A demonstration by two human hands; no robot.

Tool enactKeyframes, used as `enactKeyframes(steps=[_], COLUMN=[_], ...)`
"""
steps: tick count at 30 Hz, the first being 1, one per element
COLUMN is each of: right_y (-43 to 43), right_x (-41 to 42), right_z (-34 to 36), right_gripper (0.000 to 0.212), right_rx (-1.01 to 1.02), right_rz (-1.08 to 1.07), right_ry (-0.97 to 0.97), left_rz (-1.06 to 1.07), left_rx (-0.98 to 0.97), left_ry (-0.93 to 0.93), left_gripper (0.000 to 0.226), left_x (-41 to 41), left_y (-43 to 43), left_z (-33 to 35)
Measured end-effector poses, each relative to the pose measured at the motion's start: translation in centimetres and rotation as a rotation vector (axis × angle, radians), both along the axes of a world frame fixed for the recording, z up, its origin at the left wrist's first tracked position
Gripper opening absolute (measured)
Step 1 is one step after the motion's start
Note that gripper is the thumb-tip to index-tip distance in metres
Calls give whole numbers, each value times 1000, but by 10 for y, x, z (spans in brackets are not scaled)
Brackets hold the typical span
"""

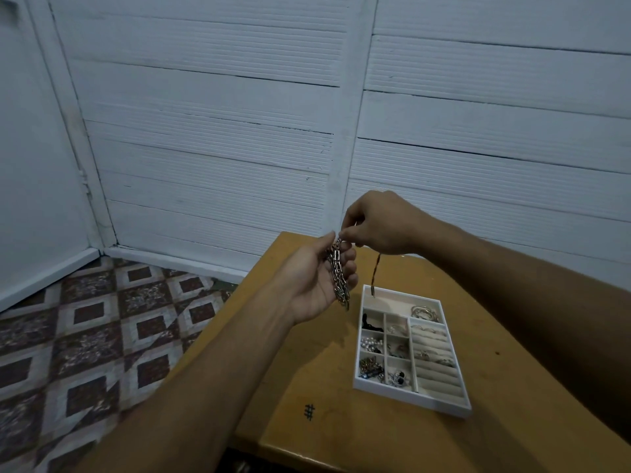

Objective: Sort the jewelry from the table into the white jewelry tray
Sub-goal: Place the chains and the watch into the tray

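A silver link chain (338,278) is draped vertically across the open left hand (316,285), its top end pinched by the right hand (379,223), which also grips a thin cord (375,274) dangling over the white jewelry tray (409,401), below-right on the table (512,421).

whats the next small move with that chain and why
Probably lower the chain into the tray's long top compartment. Both hands hold it above the table: it drapes over the open left hand, the right hand pinches its top end. That compartment looks mostly bare beside the bangles.
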State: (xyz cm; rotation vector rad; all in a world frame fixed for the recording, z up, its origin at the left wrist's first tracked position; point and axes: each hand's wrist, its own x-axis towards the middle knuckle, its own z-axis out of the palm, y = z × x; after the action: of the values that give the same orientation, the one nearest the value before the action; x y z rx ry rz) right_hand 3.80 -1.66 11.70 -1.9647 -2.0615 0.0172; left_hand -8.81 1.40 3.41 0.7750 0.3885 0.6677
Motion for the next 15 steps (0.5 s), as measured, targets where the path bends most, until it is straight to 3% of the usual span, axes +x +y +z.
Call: enactKeyframes(steps=[7,15], right_y=[-14,-47], right_x=[20,34], right_z=[-5,-19], right_gripper=[21,17], right_rx=[-107,-137], right_rz=[-3,27], right_ry=[61,329], left_rz=[141,374], left_rx=[118,8], left_ry=[141,109], left_gripper=[24,30], left_x=[1,-6], left_y=[8,27], left_z=[1,0])
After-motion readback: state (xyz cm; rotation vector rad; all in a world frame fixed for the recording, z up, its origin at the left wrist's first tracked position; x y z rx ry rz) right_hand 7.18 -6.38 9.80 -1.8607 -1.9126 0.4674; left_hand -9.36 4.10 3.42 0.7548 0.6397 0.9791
